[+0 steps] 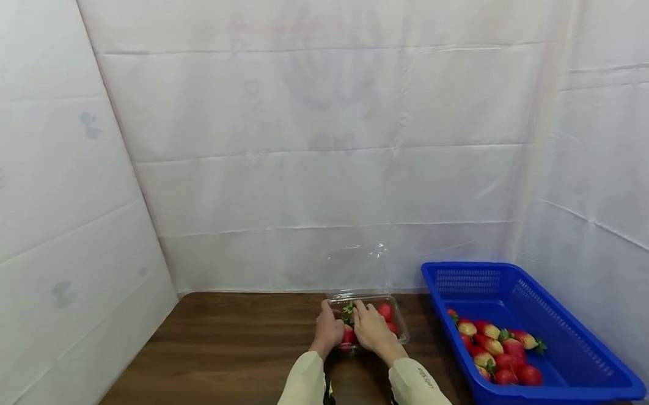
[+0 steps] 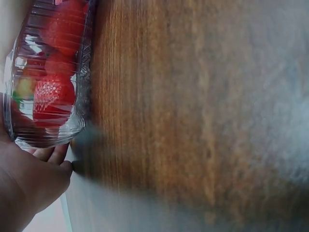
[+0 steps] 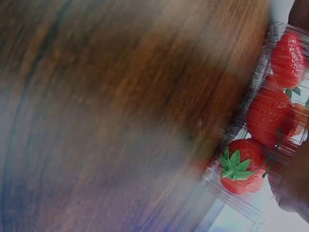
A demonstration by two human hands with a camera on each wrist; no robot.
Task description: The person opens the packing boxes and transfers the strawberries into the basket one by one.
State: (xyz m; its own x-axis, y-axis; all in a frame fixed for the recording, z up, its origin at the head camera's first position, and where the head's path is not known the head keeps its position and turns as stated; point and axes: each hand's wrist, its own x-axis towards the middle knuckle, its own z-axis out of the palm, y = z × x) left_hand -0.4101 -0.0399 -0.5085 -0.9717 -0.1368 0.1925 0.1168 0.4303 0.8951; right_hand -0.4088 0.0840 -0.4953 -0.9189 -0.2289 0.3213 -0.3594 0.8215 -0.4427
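A clear plastic clamshell box (image 1: 400,329) holds several red strawberries (image 1: 385,311), with its lid (image 1: 356,268) raised at the back. My left hand (image 1: 329,330) grips the box's left end; in the left wrist view its fingers (image 2: 58,153) curl round that end. My right hand (image 1: 374,328) reaches over the box from the right, its fingers lying over the strawberries near a green leafy top (image 1: 347,312). Through the ribbed wall in the right wrist view, a strawberry with green leaves (image 3: 236,166) shows near the corner. The right fingertips are partly hidden.
A blue plastic basket (image 1: 562,393) stands to the right on the brown wooden table (image 1: 228,350), with several red and pale-tipped strawberries (image 1: 506,346) in its near left part. White sheeting (image 1: 303,189) hangs along the back and both sides.
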